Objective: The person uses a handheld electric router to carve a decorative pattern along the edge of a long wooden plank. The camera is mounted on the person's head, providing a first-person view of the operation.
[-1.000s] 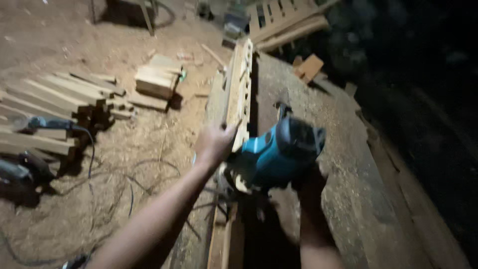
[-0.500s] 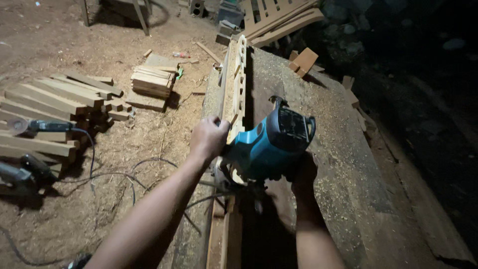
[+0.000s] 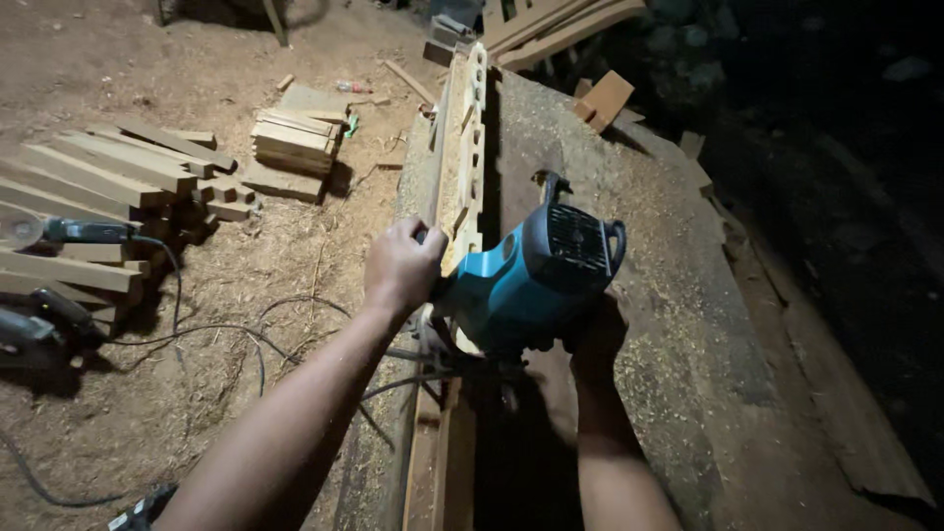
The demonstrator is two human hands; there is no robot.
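Hands (image 3: 403, 267) steady teal router (image 3: 526, 280) on lengthwise-running plank (image 3: 462, 147).

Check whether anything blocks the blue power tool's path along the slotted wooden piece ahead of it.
Nothing visible does. Ahead of the blue power tool, the slotted wooden piece runs bare. The left hand grips it beside the tool, not ahead.

1. One view only, from a camera worn on the person's head.
2. It faces steeply down and forward along the worktop (image 3: 629, 295), with the sawdust floor (image 3: 147, 413) at its left.
3. It sits close: both forearms enter from the bottom edge.
4. The right side falls into darkness.
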